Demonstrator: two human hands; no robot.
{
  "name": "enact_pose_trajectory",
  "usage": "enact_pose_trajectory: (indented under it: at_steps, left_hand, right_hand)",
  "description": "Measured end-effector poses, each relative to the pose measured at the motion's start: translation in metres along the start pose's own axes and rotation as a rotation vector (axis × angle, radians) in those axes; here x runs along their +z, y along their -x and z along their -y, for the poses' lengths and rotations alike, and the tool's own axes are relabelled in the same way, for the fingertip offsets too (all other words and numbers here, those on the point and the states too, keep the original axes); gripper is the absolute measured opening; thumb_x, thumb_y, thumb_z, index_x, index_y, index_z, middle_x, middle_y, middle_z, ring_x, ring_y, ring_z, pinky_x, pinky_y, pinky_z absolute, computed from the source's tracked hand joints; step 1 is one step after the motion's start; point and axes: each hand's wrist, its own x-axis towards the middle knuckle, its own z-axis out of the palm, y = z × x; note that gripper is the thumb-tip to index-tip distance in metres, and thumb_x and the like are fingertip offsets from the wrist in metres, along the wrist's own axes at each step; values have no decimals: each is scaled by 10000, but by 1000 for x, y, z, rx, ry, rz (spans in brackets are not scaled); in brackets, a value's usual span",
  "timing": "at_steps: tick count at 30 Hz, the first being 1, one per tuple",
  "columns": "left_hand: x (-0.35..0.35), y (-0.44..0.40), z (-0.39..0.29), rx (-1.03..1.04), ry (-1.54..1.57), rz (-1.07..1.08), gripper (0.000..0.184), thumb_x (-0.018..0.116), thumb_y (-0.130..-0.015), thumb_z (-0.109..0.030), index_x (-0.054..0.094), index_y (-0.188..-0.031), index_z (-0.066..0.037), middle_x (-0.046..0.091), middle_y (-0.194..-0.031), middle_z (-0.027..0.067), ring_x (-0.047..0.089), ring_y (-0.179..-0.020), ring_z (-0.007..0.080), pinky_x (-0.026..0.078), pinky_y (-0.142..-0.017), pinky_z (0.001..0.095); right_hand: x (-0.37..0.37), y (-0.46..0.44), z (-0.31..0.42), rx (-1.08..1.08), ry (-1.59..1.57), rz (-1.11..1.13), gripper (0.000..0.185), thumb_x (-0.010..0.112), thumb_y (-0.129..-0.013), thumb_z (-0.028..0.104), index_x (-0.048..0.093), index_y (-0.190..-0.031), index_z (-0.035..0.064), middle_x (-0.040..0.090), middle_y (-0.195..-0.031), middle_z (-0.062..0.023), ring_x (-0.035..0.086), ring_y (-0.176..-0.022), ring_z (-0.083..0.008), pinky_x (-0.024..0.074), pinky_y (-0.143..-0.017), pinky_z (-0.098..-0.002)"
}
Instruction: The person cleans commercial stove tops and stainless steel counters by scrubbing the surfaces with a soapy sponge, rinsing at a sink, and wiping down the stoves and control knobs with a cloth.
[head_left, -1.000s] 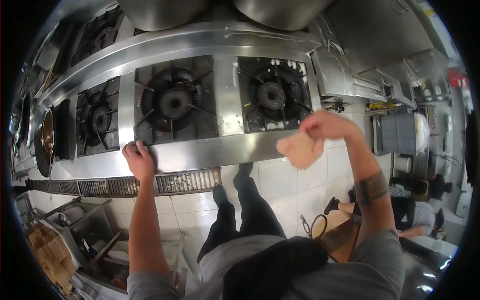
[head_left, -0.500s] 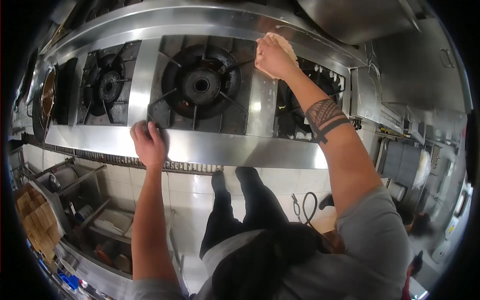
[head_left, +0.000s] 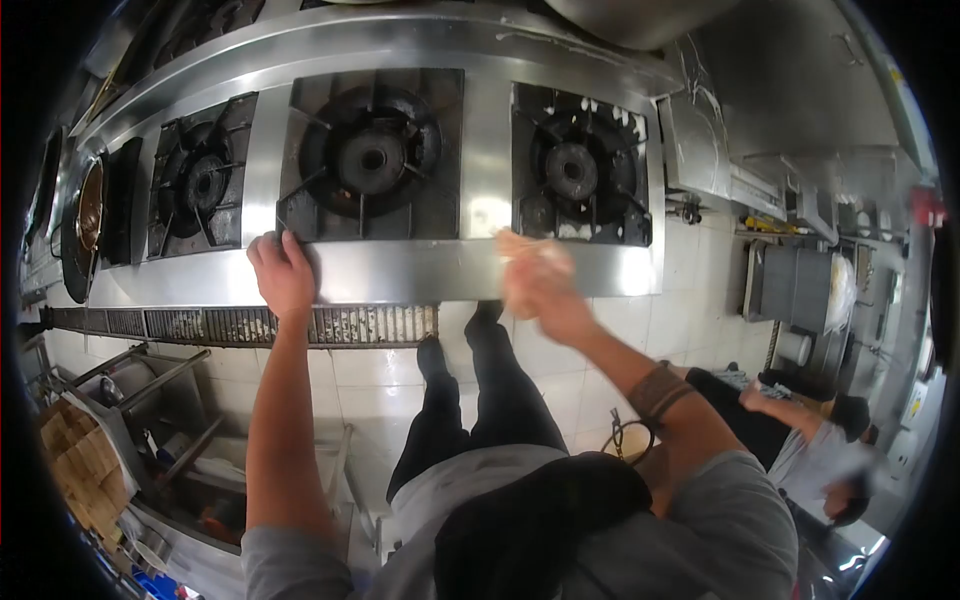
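Note:
My right hand (head_left: 548, 290), smeared by motion, is closed around a pale orange-pink cloth (head_left: 514, 268) at the front edge of the steel stove (head_left: 395, 272). The cloth lies over the strip between the middle and right burners. My left hand (head_left: 282, 272) rests on the front edge, thumb apart from the partly bent fingers, by the near-left corner of the middle burner grate (head_left: 372, 160). White foam spots the right burner grate (head_left: 572, 168), mostly at its far right corner and near edge. The steel strip between these grates looks wet and shiny.
A smaller burner (head_left: 205, 184) and a pan with brown contents (head_left: 91, 205) are to the left. A floor drain grate (head_left: 225, 324) runs below the stove front. Another person (head_left: 815, 430) is at the lower right. A rack with a wooden board (head_left: 80, 460) stands lower left.
My right hand has pulled the cloth from the stove's back, by the right burner, toward me to the front edge. My left hand stays on the edge. Another person has come into view.

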Motion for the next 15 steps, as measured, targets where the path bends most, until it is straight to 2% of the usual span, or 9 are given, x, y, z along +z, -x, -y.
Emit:
enact_pose_trajectory:
  at_steps: [2, 4, 6, 7, 9, 11, 13, 15]
  left_hand:
    - [0, 2, 1, -3, -2, 9, 383, 526, -1002, -372, 572, -1168, -30, 542, -1251, 179, 580, -1094, 413, 500, -868, 482]
    - [1, 2, -1, -26, 5, 12, 410, 507, -1008, -392, 569, -1179, -24, 538, -1258, 170, 581, -1088, 407, 499, -872, 480]
    - [0, 4, 0, -38, 22, 30, 438, 488, -1013, -408, 566, -1194, -17, 536, -1255, 171, 586, -1075, 399, 497, -870, 476]
    - [0, 3, 0, -56, 34, 47, 466, 470, -1018, -425, 562, -1208, -9, 534, -1252, 171, 591, -1062, 391, 494, -868, 472]
    - [-3, 5, -4, -78, 45, 45, 452, 474, -1018, -410, 561, -1206, -9, 535, -1256, 168, 592, -1065, 391, 497, -869, 472]
    - [-2, 5, -4, -101, 52, 38, 437, 478, -1019, -396, 559, -1204, -8, 537, -1260, 165, 592, -1068, 392, 500, -870, 471]
    - [-2, 6, -1, -99, 77, 42, 455, 456, -1026, -408, 550, -1230, -12, 531, -1255, 164, 599, -1034, 379, 497, -851, 466]
    - [-2, 7, -2, -96, 77, 39, 442, 461, -1025, -392, 549, -1228, -9, 534, -1260, 164, 596, -1048, 386, 496, -860, 469]
  right_hand:
    - [-3, 64, -67, 4, 189, -257, 491, 438, -962, 9, 420, -1452, 38, 535, -1382, -186, 480, -1322, -345, 353, -1131, -452]
    - [-31, 100, -92, 427, -114, -337, 494, 426, -949, -8, 406, -1443, -7, 517, -1388, -201, 471, -1313, -385, 351, -1126, -469]
    - [-39, 94, -100, 534, -290, -504, 490, 425, -952, 5, 399, -1440, -26, 501, -1403, -214, 453, -1328, -398, 341, -1134, -474]
    - [-21, 87, -117, 598, 38, -514, 490, 430, -959, 37, 393, -1442, -36, 462, -1444, -230, 425, -1352, -407, 326, -1142, -475]
    - [17, 72, -118, 345, 613, -615, 511, 472, -951, 113, 398, -1432, -45, 383, -1506, -272, 382, -1387, -430, 309, -1140, -499]
    - [42, 30, -60, 287, 444, -518, 563, 507, -901, 151, 424, -1412, -69, 377, -1500, -298, 381, -1378, -464, 310, -1130, -536]
    - [56, -14, 14, 55, 310, -462, 595, 561, -845, 152, 446, -1392, -53, 447, -1406, -299, 444, -1307, -457, 343, -1104, -522]
    - [85, -57, 64, -17, 241, -420, 591, 587, -873, 229, 458, -1368, -66, 452, -1397, -286, 453, -1272, -473, 355, -1100, -522]
